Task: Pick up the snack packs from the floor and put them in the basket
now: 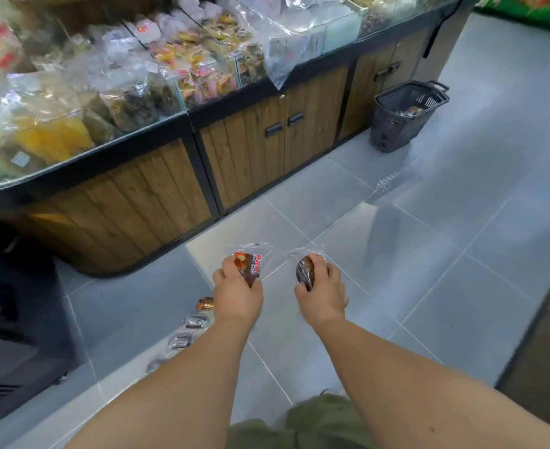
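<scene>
Both hands are loaded above the floor [461, 222]: the left hand [238, 286] pinches a red-labelled snack pack [249, 259], the right hand [322, 290] grips a clear-wrapped dark snack pack [304, 267]. With the basket [393, 131] far right (well apart), slick film could slip en route; loose packs [196, 320] near left risk being missed.

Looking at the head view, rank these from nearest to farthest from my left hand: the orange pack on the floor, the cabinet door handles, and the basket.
1. Orange pack: on the floor, just beside the wrist of the left hand.
2. Cabinet door handles: ahead, on the wooden counter front.
3. Basket: farthest, ahead and to the right, on the floor.
</scene>
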Available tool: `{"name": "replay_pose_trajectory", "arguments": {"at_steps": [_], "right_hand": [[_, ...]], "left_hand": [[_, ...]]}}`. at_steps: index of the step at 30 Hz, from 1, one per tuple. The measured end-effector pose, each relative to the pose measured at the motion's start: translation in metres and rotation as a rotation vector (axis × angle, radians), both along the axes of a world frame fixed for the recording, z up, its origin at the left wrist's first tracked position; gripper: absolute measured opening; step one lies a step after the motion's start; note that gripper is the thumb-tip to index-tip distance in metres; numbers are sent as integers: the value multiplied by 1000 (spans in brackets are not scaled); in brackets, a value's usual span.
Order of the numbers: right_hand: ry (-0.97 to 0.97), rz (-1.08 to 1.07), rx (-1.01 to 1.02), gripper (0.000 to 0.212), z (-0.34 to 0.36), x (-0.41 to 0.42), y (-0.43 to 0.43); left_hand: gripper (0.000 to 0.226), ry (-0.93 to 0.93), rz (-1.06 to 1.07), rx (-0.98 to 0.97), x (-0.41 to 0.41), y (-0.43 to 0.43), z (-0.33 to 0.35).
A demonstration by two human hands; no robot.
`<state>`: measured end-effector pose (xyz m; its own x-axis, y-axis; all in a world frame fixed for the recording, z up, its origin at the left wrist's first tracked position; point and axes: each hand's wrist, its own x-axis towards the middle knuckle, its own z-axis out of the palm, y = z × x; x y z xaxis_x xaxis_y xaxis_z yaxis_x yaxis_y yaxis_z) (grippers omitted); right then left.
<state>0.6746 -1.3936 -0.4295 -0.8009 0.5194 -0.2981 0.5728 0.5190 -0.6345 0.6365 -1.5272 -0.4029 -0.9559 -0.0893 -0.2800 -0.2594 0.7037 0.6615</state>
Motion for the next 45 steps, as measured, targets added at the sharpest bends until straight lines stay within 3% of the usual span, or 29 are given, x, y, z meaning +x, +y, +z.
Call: {"name": "replay_pose_trajectory", "arguments": {"at_steps": [20, 34, 45], "right_hand": [[19, -382, -9, 61, -2, -24, 236], [79, -566, 25, 62, 14, -212, 394], [31, -654, 12, 61, 4, -288, 522]], "left_hand": [[65, 11, -336, 3, -66, 260, -9], [63, 2, -486, 4, -272, 437, -9], [64, -6, -550, -39, -363, 561, -19]]}}
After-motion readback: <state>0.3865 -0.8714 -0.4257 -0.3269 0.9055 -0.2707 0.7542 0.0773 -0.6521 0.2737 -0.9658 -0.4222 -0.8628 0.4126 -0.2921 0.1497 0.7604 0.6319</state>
